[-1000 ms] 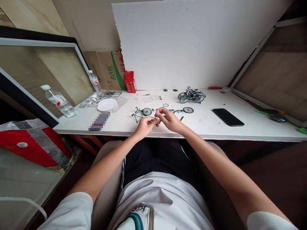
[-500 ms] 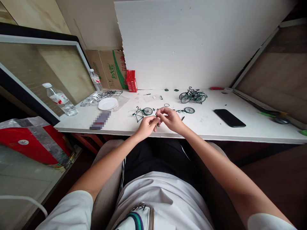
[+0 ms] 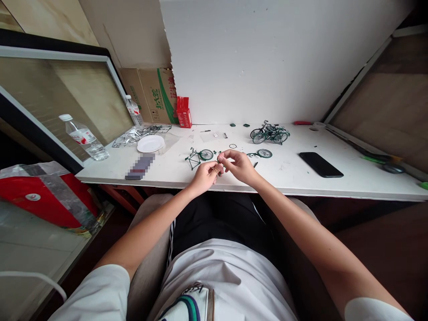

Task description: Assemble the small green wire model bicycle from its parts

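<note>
Close in, near the front of the tabletop [image 3: 284, 178], left grip [image 3: 205, 176] and right grip [image 3: 240, 167] pinch a tiny dark part [image 3: 219, 160], presumably two-handed because it's so small; it's right between their fingertips. At ten o'clock, a part-built bicycle [image 3: 202, 155]; at two, a spoked wheel [image 3: 265, 153], then clustered bicycles [image 3: 269, 133] beyond.
</note>
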`<state>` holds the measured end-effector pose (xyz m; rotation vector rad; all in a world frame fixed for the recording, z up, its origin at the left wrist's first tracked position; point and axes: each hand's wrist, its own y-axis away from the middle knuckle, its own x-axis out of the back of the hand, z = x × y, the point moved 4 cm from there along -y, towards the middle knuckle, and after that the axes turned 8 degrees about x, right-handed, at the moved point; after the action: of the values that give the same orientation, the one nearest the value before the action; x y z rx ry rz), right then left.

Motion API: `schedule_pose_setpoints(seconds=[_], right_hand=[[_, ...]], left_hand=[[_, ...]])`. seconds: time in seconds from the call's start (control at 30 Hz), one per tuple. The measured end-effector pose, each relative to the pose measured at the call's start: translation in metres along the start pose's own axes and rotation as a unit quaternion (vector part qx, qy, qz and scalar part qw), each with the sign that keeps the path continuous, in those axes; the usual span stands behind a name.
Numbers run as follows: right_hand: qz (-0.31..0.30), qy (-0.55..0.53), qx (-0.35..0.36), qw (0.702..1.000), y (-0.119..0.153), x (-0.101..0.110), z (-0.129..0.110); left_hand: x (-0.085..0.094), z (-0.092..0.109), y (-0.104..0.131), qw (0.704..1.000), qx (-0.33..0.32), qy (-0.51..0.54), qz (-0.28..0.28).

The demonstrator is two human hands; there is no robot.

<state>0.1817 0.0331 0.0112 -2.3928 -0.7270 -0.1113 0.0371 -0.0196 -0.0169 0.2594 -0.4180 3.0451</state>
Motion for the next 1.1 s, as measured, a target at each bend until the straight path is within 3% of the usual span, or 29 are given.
schedule_pose_setpoints(seconds=[0.33, 0.57, 1.1], right_hand=[[-0.034, -0.037, -0.002, 0.999, -0.002, 0.006, 0.005], [-0.079, -0.100, -0.035, 0.991, -0.001, 0.005, -0.006], [-0.133, -0.222, -0.068, 0.964, 0.004, 0.002, 0.000]], left_hand=[[-0.001, 0.002, 0.002, 1.000, -0.004, 0.000, -0.013], [-0.006, 0.007, 0.006, 1.000, -0.005, 0.010, -0.030], [-0.008, 0.023, 0.014, 0.997, -0.028, -0.067, -0.002]])
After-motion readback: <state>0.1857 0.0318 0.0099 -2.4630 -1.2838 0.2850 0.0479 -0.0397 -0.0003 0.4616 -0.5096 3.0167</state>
